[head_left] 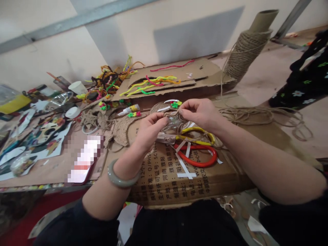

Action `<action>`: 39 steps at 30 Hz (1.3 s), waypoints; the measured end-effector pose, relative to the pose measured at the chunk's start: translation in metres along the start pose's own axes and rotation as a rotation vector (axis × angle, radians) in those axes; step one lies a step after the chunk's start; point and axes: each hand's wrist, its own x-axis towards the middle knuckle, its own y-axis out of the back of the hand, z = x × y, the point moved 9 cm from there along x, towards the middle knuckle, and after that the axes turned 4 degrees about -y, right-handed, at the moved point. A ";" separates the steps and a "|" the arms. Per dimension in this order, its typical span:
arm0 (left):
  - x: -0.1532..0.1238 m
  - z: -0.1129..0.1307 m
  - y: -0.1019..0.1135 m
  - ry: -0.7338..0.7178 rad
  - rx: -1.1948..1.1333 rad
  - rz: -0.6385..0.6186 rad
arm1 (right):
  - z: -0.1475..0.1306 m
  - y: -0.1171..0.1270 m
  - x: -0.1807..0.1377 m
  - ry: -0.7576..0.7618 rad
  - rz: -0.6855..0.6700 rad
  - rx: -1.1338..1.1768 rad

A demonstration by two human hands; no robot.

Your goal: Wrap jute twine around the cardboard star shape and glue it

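Both hands meet over a cardboard box, pinching a small piece of coiled brown twine (183, 125) with something clear and shiny in its middle. My left hand (151, 130) has thumb and forefinger closed on its left side. On the upper right side, my right hand (198, 111) pinches the twine between thumb and fingertips. Just below lie scissors (197, 160) with one yellow and one red handle, among white paper strips (185, 166). Behind the hands rests a coiled twine piece (157, 108) with green, yellow and red flowers (176, 104). A glue bottle (129, 110) lies to the left.
A large twine spool (246, 51) stands at the back right, its loose cord (258, 116) trailing over the cardboard. Coloured fuzzy stems (153, 83) lie on a raised cardboard box (205, 73). Leftward are a phone (85, 159), a white cup (77, 88) and a painted mask (48, 131).
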 end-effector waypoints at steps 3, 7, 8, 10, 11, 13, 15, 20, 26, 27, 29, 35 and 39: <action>0.001 0.000 0.005 -0.005 0.008 0.049 | -0.001 0.002 0.000 0.025 0.005 -0.017; 0.003 0.002 0.007 -0.040 0.060 0.057 | -0.002 0.000 -0.001 0.048 -0.002 -0.032; 0.003 0.003 0.008 -0.046 0.073 0.056 | -0.003 0.000 -0.001 0.051 -0.002 -0.037; 0.003 0.003 0.008 -0.059 0.098 0.055 | -0.003 -0.001 -0.002 0.055 0.000 -0.048; 0.003 0.003 0.009 -0.067 0.109 0.054 | -0.003 -0.001 -0.002 0.058 -0.001 -0.050; 0.004 0.004 0.009 -0.084 0.130 0.051 | -0.003 -0.002 -0.002 0.063 -0.006 -0.048; 0.004 0.005 0.009 -0.100 0.137 0.047 | -0.004 -0.002 -0.002 0.065 -0.012 -0.047; 0.006 -0.001 0.009 -0.066 0.087 0.036 | -0.002 0.002 0.000 0.036 0.010 -0.036; 0.005 0.000 0.003 -0.054 0.081 -0.008 | -0.002 0.002 0.000 0.000 0.003 -0.031; 0.005 0.000 0.001 -0.053 0.085 -0.022 | -0.003 0.000 -0.001 0.001 -0.010 -0.044; 0.004 0.000 -0.003 -0.041 0.104 -0.054 | -0.004 -0.003 -0.002 0.008 -0.032 -0.083; 0.003 -0.009 -0.005 0.034 0.223 -0.086 | -0.007 -0.012 -0.004 0.050 -0.095 -0.138; 0.001 -0.017 -0.005 0.086 0.307 -0.118 | -0.006 -0.017 -0.004 0.024 -0.125 -0.120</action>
